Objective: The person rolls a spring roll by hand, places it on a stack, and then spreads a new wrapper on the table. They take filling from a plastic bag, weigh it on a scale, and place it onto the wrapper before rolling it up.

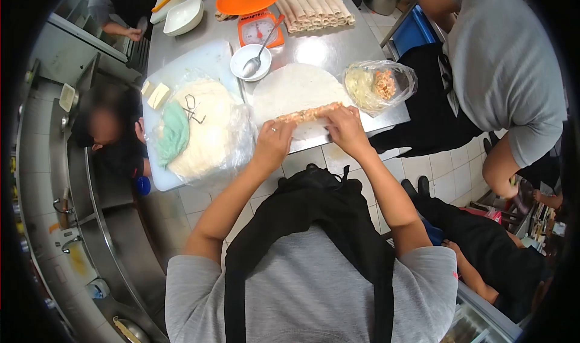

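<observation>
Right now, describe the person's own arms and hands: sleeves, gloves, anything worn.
The left hand and right hand are bare: no gloves, and no ring or watch shows. The arms are uncovered up to short grey T-shirt sleeves, the left sleeve and the right sleeve, which bears a small red mark. Black apron straps cross the shoulders.

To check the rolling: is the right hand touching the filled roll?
Touching. The head view shows the right hand with its fingertips pressed on the end of the filled roll, no gap between them.
</observation>
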